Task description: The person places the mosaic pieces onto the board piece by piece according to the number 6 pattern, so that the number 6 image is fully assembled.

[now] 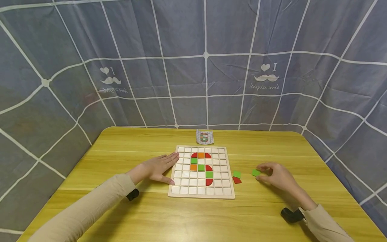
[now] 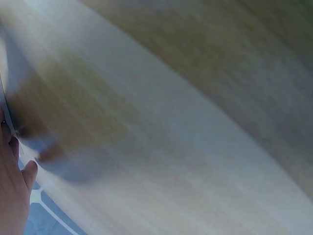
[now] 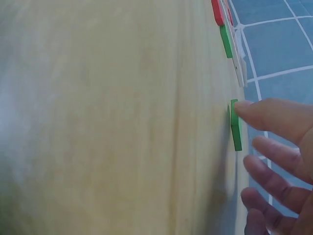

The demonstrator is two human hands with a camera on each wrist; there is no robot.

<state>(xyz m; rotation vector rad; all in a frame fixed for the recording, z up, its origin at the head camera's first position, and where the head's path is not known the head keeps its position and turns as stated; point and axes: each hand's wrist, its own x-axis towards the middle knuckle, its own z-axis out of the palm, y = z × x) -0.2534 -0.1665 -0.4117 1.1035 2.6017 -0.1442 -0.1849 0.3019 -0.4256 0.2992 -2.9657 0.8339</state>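
Observation:
A square wooden grid board (image 1: pixel 185 190) lies on the table, bearing red, orange (image 1: pixel 193 167) and green tiles. My left hand (image 1: pixel 160 167) is spread at its left edge, fingertips and thumb at the rim; part of that hand (image 2: pixel 13 191) shows in the left wrist view. To the right, my right hand (image 1: pixel 278 176) is over a loose green square tile (image 1: pixel 255 172), thumb and forefinger on either side. In the right wrist view the thumb tip is right at the upper end of this green tile (image 3: pixel 236 127), and the other fingers are spread apart from it.
Another green square tile (image 1: pixel 237 174) and a red rounded tile (image 1: pixel 237 180) lie just right of the board. Behind the board is a small printed card (image 1: pixel 204 137) with a coloured grid pattern. A grey-blue curtain (image 1: pixel 187 77) with white lines hangs around the wooden table (image 1: pixel 145 215).

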